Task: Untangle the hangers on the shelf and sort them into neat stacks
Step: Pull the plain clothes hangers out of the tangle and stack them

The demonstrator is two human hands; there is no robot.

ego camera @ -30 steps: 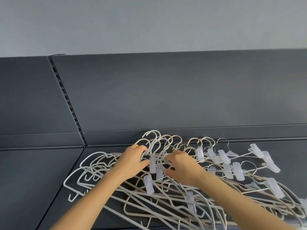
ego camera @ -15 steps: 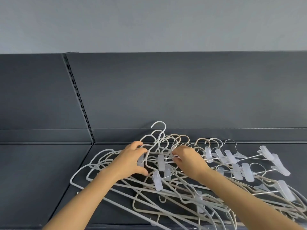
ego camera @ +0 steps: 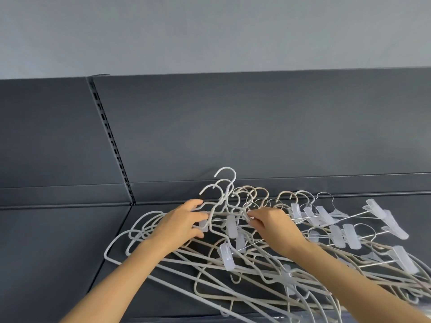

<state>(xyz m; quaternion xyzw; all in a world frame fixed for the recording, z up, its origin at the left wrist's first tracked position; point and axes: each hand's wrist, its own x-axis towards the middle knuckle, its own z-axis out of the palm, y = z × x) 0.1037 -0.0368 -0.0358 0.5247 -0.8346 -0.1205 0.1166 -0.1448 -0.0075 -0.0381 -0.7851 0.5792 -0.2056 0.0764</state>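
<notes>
A tangled heap of white and beige hangers (ego camera: 251, 273) lies on a dark grey shelf (ego camera: 58, 241). Wire hangers with translucent clips (ego camera: 345, 231) are mixed in on the right. One white hanger (ego camera: 225, 183) is raised at its hook end above the others. My left hand (ego camera: 182, 223) grips the shoulder of this white hanger near a clip. My right hand (ego camera: 272, 226) pinches thin wires among the hooks at the middle of the heap. Both forearms reach in from below and cover part of the pile.
The shelf's dark back panel (ego camera: 256, 127) rises just behind the hooks, with a slotted upright (ego camera: 109, 138) at the left. Bare shelf surface lies left of the heap. A pale wall (ego camera: 210, 31) is above the unit.
The top white hanger's hook has risen above the other hooks. My left hand has shifted from the hooks to the hanger's shoulder; my right hand has moved slightly back toward the hooks.
</notes>
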